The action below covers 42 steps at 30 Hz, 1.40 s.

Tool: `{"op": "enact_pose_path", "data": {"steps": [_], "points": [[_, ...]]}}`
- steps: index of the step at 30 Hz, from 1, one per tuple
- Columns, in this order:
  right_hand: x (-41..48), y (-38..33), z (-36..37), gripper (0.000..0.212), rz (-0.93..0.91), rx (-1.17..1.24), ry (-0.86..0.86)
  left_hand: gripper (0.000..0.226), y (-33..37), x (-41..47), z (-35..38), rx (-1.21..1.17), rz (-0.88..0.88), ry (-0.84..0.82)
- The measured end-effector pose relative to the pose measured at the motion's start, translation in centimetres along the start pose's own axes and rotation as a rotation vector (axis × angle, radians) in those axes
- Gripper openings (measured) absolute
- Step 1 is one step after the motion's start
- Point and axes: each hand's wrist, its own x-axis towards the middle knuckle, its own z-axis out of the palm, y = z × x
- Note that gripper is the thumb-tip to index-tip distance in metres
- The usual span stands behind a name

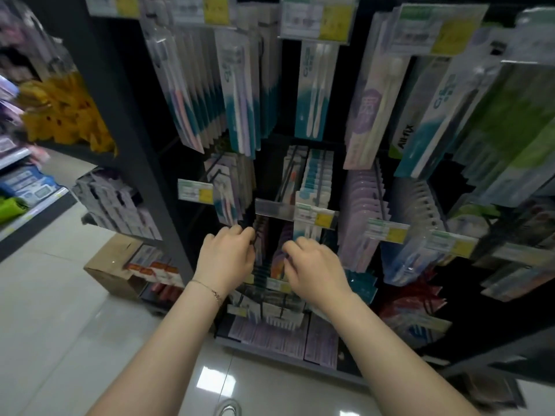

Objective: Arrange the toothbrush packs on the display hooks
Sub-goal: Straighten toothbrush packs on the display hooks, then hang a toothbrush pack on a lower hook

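Observation:
Both my hands reach into a low row of hanging toothbrush packs [271, 250] on a dark display rack. My left hand [226, 259] curls its fingers round the left side of these packs, and my right hand [315, 265] curls round the right side. The packs between them are purple and orange, partly hidden by my fingers. The hook that carries them runs out under a clear label holder [274, 208]. Above hang several rows of teal and white toothbrush packs [240, 94], and pale purple packs [363, 217] hang to the right.
Price tags with yellow patches [387, 229] jut out from the hook ends at hand height. A cardboard box [117, 265] with red-and-white goods sits on the floor at the left. A flat shelf of boxed packs [282, 337] lies below my wrists. The floor is glossy tile.

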Motion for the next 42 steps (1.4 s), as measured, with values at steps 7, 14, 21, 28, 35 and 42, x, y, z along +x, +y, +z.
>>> {"op": "enact_pose_path", "data": {"steps": [7,14,21,28,35,42], "points": [[3.9,-3.4,5.7,0.022,0.009,0.036,-0.201,0.023,-6.3,1.2,1.8,0.062,-0.038,-0.184],[9.8,-5.5,9.9,0.023,0.163,0.106,-0.219,0.032,-12.3,4.5,2.7,-0.061,-0.101,-0.309],[15.0,-5.3,13.2,0.033,0.461,0.347,-0.195,0.04,-16.3,8.9,5.3,-0.493,-0.288,-0.449],[18.8,-5.2,15.6,0.033,0.618,0.539,-0.094,0.027,-16.5,12.1,5.5,-0.863,-0.301,-0.367],[20.1,-4.6,17.9,0.016,0.637,0.667,-0.002,0.04,-17.4,13.5,6.4,-1.102,-0.401,-0.306],[20.4,-5.3,17.7,0.025,0.703,0.996,0.233,0.021,-17.9,14.0,7.1,-1.134,-0.433,-0.255]]}}
